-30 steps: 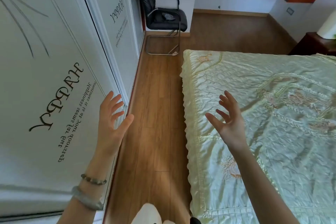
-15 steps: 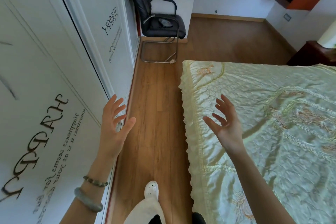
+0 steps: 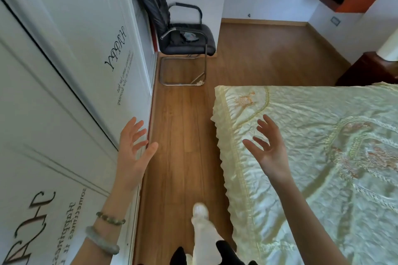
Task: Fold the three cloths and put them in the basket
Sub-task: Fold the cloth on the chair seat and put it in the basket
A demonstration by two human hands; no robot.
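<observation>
Head view: a white shoe steps along the wooden floor; left hand and right hand hover apart, fingers spread, empty; bed and chair have drawn nearer, so the search continues; cloths and basket remain unseen.

The single head-worn wide-angle view looks forward and steeply down along the wooden floor, between the wardrobe doors and the bed, with the black chair farther ahead.
</observation>
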